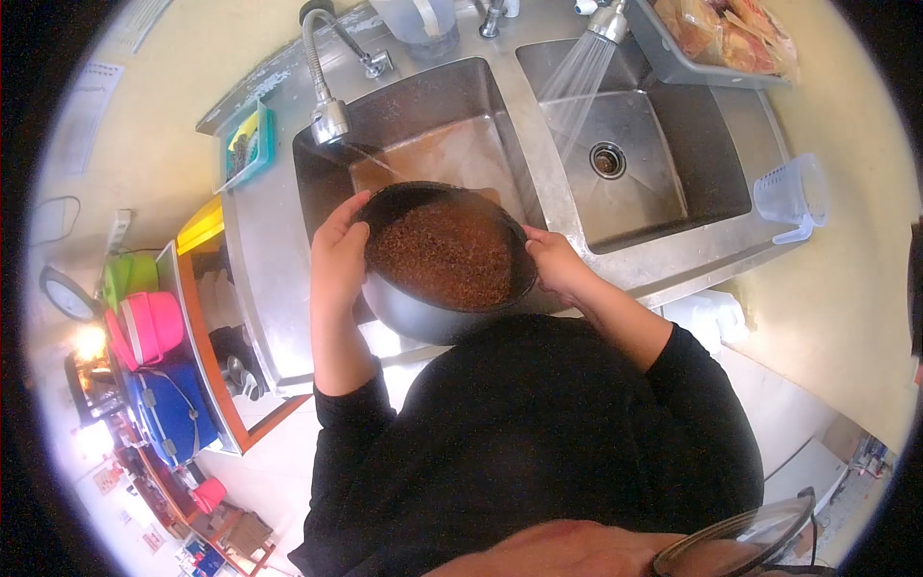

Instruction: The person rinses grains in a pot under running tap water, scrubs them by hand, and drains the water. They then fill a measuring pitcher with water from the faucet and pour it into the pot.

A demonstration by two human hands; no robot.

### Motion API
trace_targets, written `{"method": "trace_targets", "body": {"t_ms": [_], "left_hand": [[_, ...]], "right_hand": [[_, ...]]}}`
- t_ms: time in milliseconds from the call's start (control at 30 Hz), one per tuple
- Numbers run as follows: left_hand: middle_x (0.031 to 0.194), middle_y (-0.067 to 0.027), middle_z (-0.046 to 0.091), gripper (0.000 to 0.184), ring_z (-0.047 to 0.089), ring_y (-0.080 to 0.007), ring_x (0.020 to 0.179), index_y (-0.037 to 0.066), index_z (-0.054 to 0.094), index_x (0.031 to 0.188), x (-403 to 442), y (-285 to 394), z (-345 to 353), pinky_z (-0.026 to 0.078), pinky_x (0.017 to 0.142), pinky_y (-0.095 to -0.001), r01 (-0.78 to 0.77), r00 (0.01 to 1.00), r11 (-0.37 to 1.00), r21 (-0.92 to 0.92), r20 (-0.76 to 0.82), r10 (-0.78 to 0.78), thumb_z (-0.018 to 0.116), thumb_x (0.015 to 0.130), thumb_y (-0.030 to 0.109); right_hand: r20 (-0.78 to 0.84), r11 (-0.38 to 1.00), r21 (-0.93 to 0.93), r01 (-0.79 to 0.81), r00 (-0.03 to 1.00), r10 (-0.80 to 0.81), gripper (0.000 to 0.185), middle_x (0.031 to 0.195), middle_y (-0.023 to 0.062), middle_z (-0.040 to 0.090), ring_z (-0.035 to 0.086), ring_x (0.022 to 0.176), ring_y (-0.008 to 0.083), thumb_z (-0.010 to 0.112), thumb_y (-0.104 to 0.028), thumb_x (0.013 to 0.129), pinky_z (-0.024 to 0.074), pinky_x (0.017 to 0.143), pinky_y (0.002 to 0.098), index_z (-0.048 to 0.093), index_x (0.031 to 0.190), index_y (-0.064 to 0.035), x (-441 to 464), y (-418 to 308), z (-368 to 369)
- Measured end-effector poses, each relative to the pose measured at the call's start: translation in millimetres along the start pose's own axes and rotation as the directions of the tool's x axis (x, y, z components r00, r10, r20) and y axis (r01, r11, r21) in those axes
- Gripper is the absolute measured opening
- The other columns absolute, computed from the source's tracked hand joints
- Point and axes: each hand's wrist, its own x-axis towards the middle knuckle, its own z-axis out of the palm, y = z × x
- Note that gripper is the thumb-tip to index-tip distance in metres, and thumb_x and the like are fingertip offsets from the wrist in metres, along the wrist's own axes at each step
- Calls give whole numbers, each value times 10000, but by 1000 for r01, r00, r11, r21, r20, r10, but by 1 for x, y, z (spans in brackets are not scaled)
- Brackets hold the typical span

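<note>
A dark, round pot holds a brown, grainy mass. It is tilted over the front part of the left sink. My left hand grips the pot's left rim, thumb near the top edge. On the opposite side, my right hand has its fingers wrapped round the right rim. Above the pot, a flexible faucet lets a thin stream of water run towards it. Reddish-brown water covers part of the sink's bottom.
Water sprays from a second faucet into the right sink. A grey tub with bagged food stands at the back right. A clear measuring jug sits right, a teal basket left. Coloured bins stand further left.
</note>
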Motion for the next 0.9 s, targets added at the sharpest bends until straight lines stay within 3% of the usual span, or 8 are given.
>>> {"method": "trace_targets", "body": {"t_ms": [233,400,500,600,700,767,800,900], "left_hand": [[773,-6,618,416,416,-34,468,53,570,1226,8,-15,0,284,385,-193,-42,999,998,-45,14,43,441,831,48],[732,9,609,412,400,-28,444,61,575,1223,3,0,1,284,376,-193,26,1000,1000,-7,6,-26,443,833,51],[724,14,606,410,393,-27,437,67,579,1220,2,4,3,284,372,-194,37,999,999,11,5,-37,444,834,52],[745,8,610,410,393,-30,438,69,579,1221,4,5,6,286,371,-196,30,1000,1000,-4,-9,-30,445,834,49],[783,-7,618,414,414,-37,467,60,562,1234,8,2,9,313,397,-197,10,1000,1000,-24,-2,-10,443,838,42],[828,-26,625,420,448,-45,515,54,538,1254,8,4,14,352,443,-193,-42,999,999,-28,23,43,436,847,37],[894,-45,620,428,485,-65,611,44,521,1266,7,7,18,383,543,-205,-50,998,999,-7,23,50,441,846,28],[1079,-90,593,456,554,-118,869,26,463,1304,10,5,35,436,794,-241,-125,992,992,-29,31,126,458,849,10]], "right_hand": [[24,999,-47,-27,999,28,428,667,38,579,436,430,111,347,-107,924,360,376,254,480,1330,-88,3,2,-4],[27,999,-43,-26,999,28,410,656,31,572,429,423,108,350,-101,916,351,367,258,526,1286,-95,-3,-6,-3],[8,997,-13,-76,997,76,467,606,-17,455,306,366,77,334,-103,920,261,336,223,418,1380,-114,-7,-12,1],[5,996,8,-83,997,83,452,640,-7,494,307,376,78,346,-108,932,251,335,228,415,1379,-99,-5,-10,-1],[33,998,-66,-17,999,20,431,799,43,602,494,529,104,348,-110,944,409,459,246,421,1367,-66,11,7,-15],[-26,937,-188,294,952,-304,411,948,77,623,561,740,124,353,-119,952,457,647,256,433,1346,-34,43,38,-30],[-40,864,-255,434,888,-458,402,1022,94,634,594,845,135,356,-123,957,481,742,260,440,1336,-18,48,37,-34],[-196,884,-264,387,875,-442,374,1128,113,613,556,1041,146,411,-106,949,414,924,271,463,1296,25,42,7,-52]]}}
